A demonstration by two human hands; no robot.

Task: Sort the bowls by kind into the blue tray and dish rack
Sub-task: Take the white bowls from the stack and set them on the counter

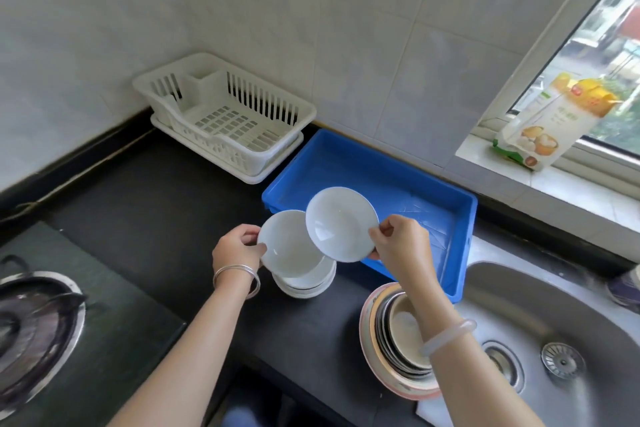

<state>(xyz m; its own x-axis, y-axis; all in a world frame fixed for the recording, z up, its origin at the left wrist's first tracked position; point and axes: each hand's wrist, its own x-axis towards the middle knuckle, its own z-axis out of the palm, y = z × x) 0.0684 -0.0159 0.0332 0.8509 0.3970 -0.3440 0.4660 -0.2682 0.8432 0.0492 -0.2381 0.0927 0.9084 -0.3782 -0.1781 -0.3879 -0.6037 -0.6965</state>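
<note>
Both hands pinch white dishes by the rim: the right hand (401, 246) holds a shallow white dish (341, 224) tilted over the near edge of the blue tray (433, 180), and the left hand (237, 250) grips the top bowl (289, 246) of a white stack (304, 282) on the dark counter (156, 204). Nearer, mixed bowls (398, 340) sit stacked beside the sink (554, 322). Farther back, the white dish rack (225, 114) stands against the tiled wall.
</note>
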